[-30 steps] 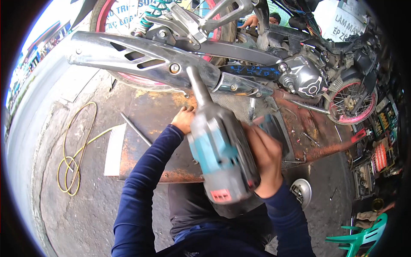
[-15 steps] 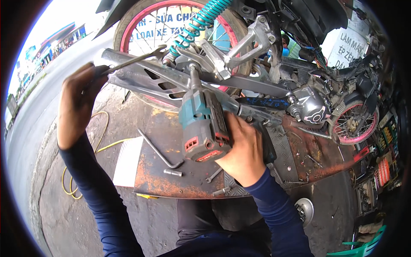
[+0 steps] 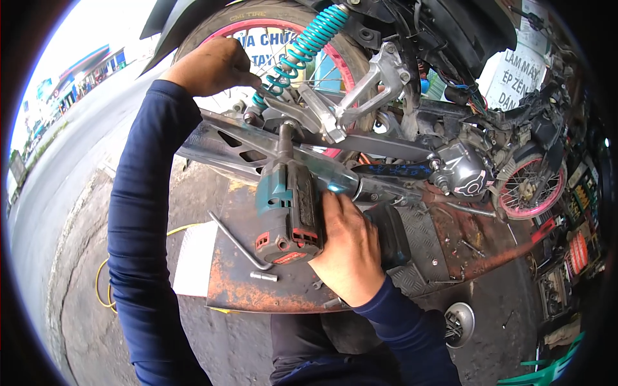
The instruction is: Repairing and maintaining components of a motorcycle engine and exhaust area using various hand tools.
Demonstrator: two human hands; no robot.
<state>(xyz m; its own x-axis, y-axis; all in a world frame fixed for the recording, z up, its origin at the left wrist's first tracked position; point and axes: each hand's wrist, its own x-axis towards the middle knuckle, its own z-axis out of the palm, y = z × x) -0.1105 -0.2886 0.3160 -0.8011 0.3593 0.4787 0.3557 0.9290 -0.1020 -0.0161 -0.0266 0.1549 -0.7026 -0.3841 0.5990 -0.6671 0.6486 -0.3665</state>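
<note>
In the head view, an impact wrench [image 3: 286, 209] was put to a fastener at the muffler's [image 3: 335, 175] upper edge, work apparently midway.

The wrench was gripped in front of the muffler by the right hand [image 3: 347, 248], fingers wrapped round its handle. Beyond the muffler, beside the teal spring [image 3: 312, 42], the left hand's [image 3: 212, 67] fingers were curled; whether anything was pinched could not be told. The muffler was still mounted; any loosening or tightening could not be confirmed.
</note>
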